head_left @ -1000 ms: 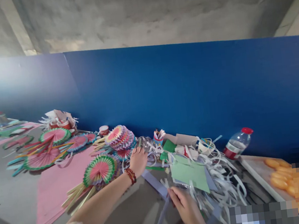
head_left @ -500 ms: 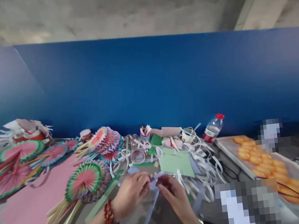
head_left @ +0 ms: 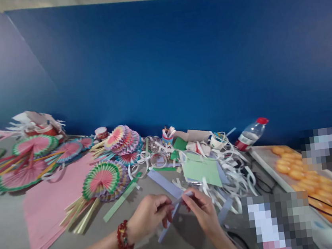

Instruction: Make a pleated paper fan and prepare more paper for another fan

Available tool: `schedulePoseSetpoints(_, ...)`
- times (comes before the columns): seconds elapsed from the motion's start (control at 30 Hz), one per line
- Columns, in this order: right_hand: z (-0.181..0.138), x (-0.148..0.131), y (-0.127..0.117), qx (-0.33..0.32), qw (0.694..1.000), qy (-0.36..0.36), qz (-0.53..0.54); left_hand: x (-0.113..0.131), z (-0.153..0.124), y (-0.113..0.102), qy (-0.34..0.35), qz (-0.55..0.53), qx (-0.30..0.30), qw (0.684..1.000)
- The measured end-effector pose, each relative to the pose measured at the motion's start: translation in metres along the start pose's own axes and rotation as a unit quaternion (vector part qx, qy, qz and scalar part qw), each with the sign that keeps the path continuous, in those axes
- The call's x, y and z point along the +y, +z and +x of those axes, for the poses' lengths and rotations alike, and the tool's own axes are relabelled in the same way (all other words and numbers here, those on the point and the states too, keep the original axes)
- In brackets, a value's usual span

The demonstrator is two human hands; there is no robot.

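Note:
Both hands meet low in the middle of the view over a grey table (head_left: 10,230). My left hand (head_left: 149,218), with a red bead bracelet on the wrist, pinches a long lilac paper strip (head_left: 168,222). My right hand (head_left: 202,210) pinches the same strip at its upper end. The strip hangs down between the hands toward the table. Just behind them lie another lilac strip (head_left: 164,183), a pale green strip (head_left: 121,201) and a light green sheet (head_left: 201,171).
Round pleated paper fans (head_left: 103,182) on sticks and pink paper sheets (head_left: 47,204) cover the left. A heap of white paper curls (head_left: 234,172), a cup of pens (head_left: 167,138) and a lying water bottle (head_left: 251,134) sit by the blue partition (head_left: 177,67). A tray of orange pieces (head_left: 310,178) is on the right.
My left hand came back from the tape rings near the fans and joined my right hand on the lilac strip. The view tilted downward.

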State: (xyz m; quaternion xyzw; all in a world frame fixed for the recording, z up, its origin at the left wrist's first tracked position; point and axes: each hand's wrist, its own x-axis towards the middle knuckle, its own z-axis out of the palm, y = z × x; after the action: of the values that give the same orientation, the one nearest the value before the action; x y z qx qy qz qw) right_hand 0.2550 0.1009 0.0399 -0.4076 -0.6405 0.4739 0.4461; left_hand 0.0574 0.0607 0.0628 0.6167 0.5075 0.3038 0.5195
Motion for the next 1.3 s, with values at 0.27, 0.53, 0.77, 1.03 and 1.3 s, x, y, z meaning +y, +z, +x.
schedulePoseSetpoints(0.27, -0.005, 0.032, -0.007, 0.019, 0.999, 0.036, 0.031, -0.029, -0.032, 0.003, -0.059, -0.09, 0.01, 0.994)
schedulePoseSetpoints(0.53, 0.004, 0.018, 0.001, -0.072, 0.996, 0.046, 0.01, -0.041, -0.053, -0.01, -0.049, 0.028, 0.124, 0.991)
schedulePoseSetpoints(0.77, 0.005, 0.024, -0.002, -0.074, 0.994, 0.025, -0.076, -0.054, -0.062, -0.038, 0.005, 0.374, 0.273, 0.886)
schedulePoseSetpoints(1.03, 0.003, 0.039, 0.004, -0.11, 0.98, -0.036, -0.16, -0.07, -0.089, -0.153, -0.011, 0.463, 0.438, 0.771)
schedulePoseSetpoints(1.3, 0.009, 0.004, -0.007, -0.258, 0.887, -0.17, -0.344, -0.113, -0.088, -0.196, -0.067, 0.445, 0.333, 0.828)
